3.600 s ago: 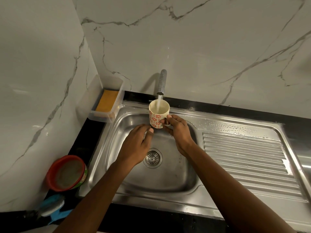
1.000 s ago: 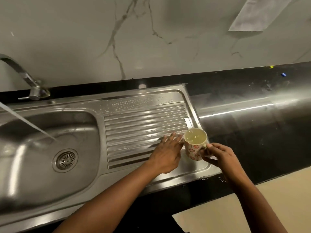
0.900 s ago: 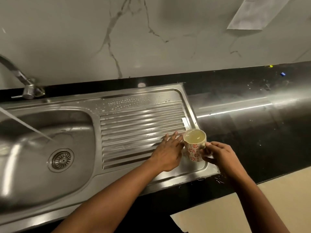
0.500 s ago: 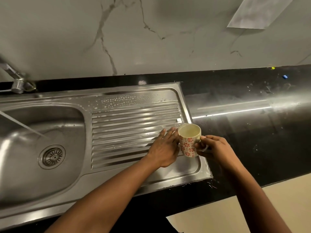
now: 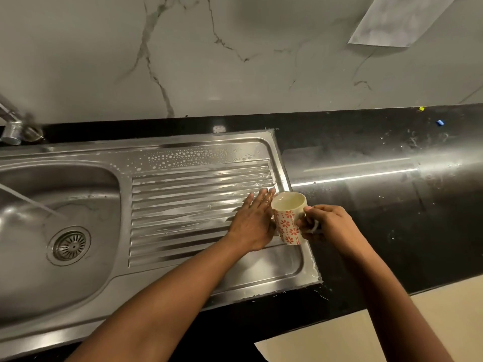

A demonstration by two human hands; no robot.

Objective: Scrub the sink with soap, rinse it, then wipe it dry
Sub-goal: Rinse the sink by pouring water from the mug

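Rinse step, I reckon; right hand (image 5: 326, 226) grip curled on mug (image 5: 288, 218) handle; left hand (image 5: 254, 223) flat, fingers straight, on drainboard (image 5: 183, 194); next: tip mug over suds (image 5: 188, 158), sweep toward basin (image 5: 86, 278).

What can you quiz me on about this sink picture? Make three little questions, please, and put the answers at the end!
1. True or false: the left hand lies on the draining board with its fingers straight.
2. Which hand holds the flowered mug by its handle? A) the left hand B) the right hand C) neither hand
3. What small white things sit along the far edge of the draining board?

Key
1. True.
2. B.
3. Soap bubbles.
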